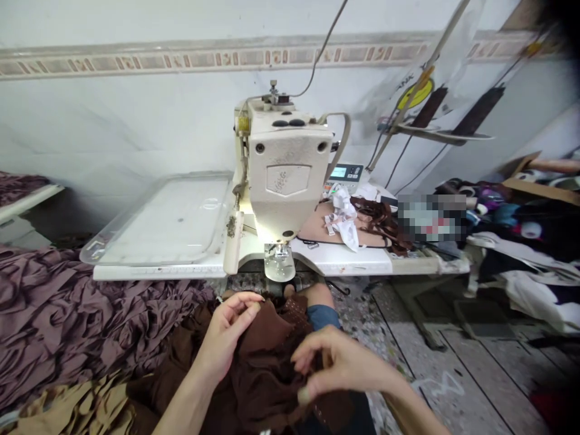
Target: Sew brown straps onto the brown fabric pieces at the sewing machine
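Observation:
A brown fabric piece (265, 329) is pinched at its upper corner between the thumb and fingers of my left hand (229, 329). It hangs over a heap of darker brown cloth (260, 386) across my lap. My right hand (342, 361) hovers over that cloth, its thumb and fingers curved and apart with nothing visible between them. Just beyond both hands stands a white sewing machine (290, 151) with its lamp lit. Its rounded presser foot area (279, 263) sits at the table's front edge, a little above my left fingertips.
A clear plastic lid (158, 217) lies on the table's left side. White straps (343, 214) and brown strips rest on a tan pad (312, 226) at right. Brown thread cones (480, 112) stand on a rack. Mauve cloth (81, 326) is piled at left, tan cloth (86, 405) below it.

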Demonstrator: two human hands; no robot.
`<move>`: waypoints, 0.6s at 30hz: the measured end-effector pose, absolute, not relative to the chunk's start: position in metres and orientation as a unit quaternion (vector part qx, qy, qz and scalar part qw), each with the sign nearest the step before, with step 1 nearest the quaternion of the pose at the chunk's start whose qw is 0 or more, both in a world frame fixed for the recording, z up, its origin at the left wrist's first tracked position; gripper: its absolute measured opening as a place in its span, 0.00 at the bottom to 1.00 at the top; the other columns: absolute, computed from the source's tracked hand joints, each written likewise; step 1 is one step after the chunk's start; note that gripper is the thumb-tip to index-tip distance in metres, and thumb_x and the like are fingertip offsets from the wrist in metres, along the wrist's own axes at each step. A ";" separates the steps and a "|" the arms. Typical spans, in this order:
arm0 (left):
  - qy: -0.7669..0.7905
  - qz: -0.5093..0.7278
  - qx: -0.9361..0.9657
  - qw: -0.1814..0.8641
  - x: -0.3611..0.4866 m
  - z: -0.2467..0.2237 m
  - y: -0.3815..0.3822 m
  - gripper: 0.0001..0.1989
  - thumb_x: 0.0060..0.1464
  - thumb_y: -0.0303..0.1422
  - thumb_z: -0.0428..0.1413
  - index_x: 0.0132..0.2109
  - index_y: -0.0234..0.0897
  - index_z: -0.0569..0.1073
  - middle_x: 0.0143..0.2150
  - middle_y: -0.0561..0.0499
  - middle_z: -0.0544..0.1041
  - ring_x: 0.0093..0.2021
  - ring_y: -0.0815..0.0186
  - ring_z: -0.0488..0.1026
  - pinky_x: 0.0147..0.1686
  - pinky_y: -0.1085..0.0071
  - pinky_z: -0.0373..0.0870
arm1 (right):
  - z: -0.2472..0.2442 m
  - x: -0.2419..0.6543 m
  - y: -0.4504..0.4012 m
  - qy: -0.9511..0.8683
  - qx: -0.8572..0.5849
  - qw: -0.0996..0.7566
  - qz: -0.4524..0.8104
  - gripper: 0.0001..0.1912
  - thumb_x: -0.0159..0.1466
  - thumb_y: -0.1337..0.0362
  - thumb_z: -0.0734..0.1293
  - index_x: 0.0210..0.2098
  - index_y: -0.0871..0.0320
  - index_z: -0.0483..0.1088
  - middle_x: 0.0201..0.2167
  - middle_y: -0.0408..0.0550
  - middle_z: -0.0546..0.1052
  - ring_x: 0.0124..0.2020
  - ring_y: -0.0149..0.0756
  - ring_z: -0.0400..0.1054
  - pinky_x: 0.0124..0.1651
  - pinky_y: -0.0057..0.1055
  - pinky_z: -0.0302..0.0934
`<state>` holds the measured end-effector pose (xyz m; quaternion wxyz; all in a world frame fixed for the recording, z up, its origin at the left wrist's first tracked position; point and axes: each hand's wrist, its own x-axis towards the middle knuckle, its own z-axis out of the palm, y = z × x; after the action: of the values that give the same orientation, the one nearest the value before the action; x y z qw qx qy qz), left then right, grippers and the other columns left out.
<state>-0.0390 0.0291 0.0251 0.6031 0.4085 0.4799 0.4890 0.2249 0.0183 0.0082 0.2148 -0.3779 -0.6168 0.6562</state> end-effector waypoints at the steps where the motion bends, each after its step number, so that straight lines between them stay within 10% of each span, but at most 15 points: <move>1: 0.485 0.460 0.441 0.600 -0.040 0.025 0.023 0.18 0.58 0.45 0.70 0.46 0.37 0.84 0.41 0.47 0.83 0.37 0.66 0.77 0.38 0.75 0.73 | 0.007 0.228 0.023 -0.591 -0.399 0.251 0.655 0.23 0.55 0.44 0.83 0.36 0.58 0.85 0.31 0.48 0.85 0.30 0.38 0.76 0.35 0.29 0.68; 8: 0.494 0.382 0.554 0.550 -0.042 0.026 0.006 0.17 0.63 0.46 0.65 0.50 0.39 0.85 0.38 0.47 0.84 0.34 0.66 0.77 0.34 0.74 0.73 | -0.002 0.209 0.042 -0.570 -0.452 0.377 0.573 0.31 0.70 0.36 0.68 0.36 0.59 0.84 0.34 0.51 0.84 0.35 0.40 0.75 0.40 0.33 0.66; 18: 0.492 0.426 0.559 0.514 -0.030 0.030 0.016 0.14 0.64 0.43 0.64 0.49 0.39 0.83 0.39 0.48 0.83 0.36 0.65 0.80 0.37 0.73 0.77 | 0.027 0.186 0.049 -0.539 -0.419 0.422 0.597 0.24 0.64 0.43 0.77 0.28 0.58 0.77 0.22 0.42 0.75 0.24 0.32 0.66 0.29 0.28 0.59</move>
<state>-0.0303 0.0155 0.0303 0.5139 0.5589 0.4915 0.4265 0.1863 0.0486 0.0269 0.4218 -0.4193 -0.5386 0.5968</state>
